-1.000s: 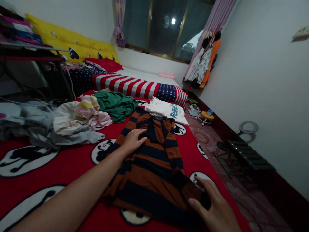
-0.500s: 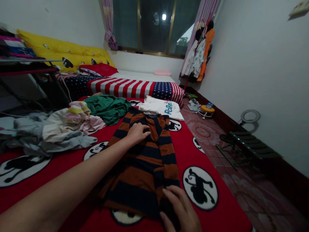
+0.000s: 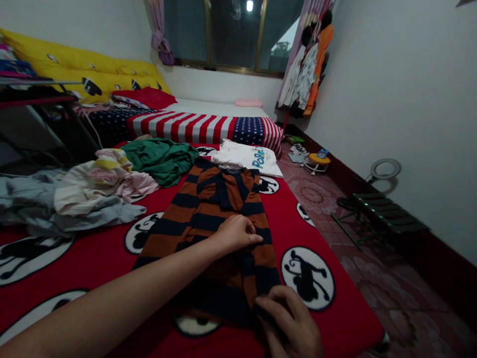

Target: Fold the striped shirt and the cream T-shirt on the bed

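A brown and navy striped long-sleeved shirt lies on the red blanket, with its sleeves folded in over the body. My left hand rests across the middle of it, fingers curled and closed on the cloth of the right-hand sleeve. Near the bottom right corner, my right hand pinches the shirt's lower sleeve end between thumb and fingers. Part of the shirt's hem is hidden behind my left forearm. Just beyond the collar lies a white printed T-shirt.
To the left are a heaped green garment, a cream and pink garment and grey clothes. A bed with a flag-patterned cover stands behind. On the right floor are a dark slatted stool and a yellow stool.
My left hand has moved from near the collar down and right onto the sleeve. My right hand has closed on the sleeve end. The view has tilted slightly down.
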Available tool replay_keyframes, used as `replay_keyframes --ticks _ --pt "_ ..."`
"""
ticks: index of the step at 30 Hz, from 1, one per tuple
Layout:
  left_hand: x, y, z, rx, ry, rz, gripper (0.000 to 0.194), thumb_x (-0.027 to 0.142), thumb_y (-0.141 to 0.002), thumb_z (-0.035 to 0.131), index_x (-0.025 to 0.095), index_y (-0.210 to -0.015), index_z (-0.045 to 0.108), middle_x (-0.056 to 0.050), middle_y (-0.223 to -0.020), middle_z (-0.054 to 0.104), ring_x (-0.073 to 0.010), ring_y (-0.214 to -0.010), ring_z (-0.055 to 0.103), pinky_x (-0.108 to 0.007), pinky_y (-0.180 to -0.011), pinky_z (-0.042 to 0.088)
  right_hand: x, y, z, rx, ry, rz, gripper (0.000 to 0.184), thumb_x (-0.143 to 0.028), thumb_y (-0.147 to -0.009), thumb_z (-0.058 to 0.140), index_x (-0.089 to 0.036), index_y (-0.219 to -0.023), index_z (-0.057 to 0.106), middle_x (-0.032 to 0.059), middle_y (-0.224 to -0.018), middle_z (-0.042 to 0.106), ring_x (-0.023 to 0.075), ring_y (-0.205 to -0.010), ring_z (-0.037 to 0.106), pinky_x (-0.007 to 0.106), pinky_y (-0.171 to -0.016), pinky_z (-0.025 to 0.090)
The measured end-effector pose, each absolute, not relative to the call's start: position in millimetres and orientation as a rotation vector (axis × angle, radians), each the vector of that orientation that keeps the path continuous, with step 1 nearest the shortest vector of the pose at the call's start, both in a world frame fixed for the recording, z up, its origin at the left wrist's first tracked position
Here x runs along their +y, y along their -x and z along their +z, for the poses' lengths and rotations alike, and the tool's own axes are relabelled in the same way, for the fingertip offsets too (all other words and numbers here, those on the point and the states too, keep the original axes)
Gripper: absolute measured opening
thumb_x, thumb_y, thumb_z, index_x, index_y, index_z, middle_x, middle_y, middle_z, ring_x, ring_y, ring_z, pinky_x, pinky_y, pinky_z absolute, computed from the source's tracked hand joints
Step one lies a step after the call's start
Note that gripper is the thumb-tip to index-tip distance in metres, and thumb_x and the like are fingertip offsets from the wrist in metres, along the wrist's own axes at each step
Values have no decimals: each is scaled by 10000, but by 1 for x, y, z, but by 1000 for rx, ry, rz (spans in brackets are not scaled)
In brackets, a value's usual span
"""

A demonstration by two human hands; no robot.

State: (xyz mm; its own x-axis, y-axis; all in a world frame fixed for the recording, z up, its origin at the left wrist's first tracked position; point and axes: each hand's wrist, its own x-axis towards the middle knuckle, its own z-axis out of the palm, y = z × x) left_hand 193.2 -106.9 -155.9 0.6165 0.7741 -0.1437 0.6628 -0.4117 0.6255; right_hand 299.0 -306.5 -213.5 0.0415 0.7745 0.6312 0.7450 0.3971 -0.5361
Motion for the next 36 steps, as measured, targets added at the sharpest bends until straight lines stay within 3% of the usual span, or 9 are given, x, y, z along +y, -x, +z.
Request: replay_keyframes --ticks 4,8,15,22,26,32,36 --pt "-107 -194 -161 975 -2135 466 86 258 -719 671 173 -732 677 1 -678 667 -136 -645 592 -210 -551 373 -306 -299 -212 -1729 1362 78 332 -40 -826 532 -208 -1101 611 81 -936 562 171 -842 598 276 -717 522" --pt "-108 -184 -157 952 -2009 580 71 234 -755 618 165 -758 602 13 -669 637 -128 -626 597 -204 -552 398 -306 -302 -209 -1737 1386 104 388 -48 -823 545 -199 -1180 570 99 -1013 588 186 -932 610 274 -783 536" --pt "-117 -170 -155 941 -1940 498 65 204 -762 577 179 -758 518 35 -585 575 -114 -534 557 -190 -476 361 -305 -306 -202 -1865 1275 150 365 4 -807 493 -183 -1108 579 88 -965 611 172 -876 610 259 -735 531" --pt "-100 -173 -137 973 -1638 566 122 223 -734 603 180 -780 499 60 -564 529 -96 -478 512 -184 -433 403 -279 -264 -158 -1762 1131 119 307 8 -812 485 -173 -1040 584 81 -884 613 163 -788 587 262 -667 496" --pt "-105 -155 -134 996 -1880 567 120 275 -755 611 175 -796 562 30 -631 585 -113 -553 548 -210 -511 406 -267 -240 -163 -1833 1117 280 310 2 -774 511 -170 -1013 605 82 -894 641 187 -808 607 276 -669 495" --pt "-139 -108 -138 1265 -2193 386 307 498 -833 540 204 -783 615 -1 -681 654 -159 -626 588 -246 -545 338 -258 -255 -145 -1887 1209 843 218 -134 -727 732 -205 -924 671 24 -942 669 160 -831 631 230 -694 484" --pt "-161 -93 -136 1299 -2195 134 397 557 -830 511 207 -688 636 -19 -670 673 -177 -630 611 -256 -521 287 -214 -281 -115 -1775 1294 656 88 -177 -847 614 -207 -918 656 10 -853 647 133 -771 608 231 -680 456"
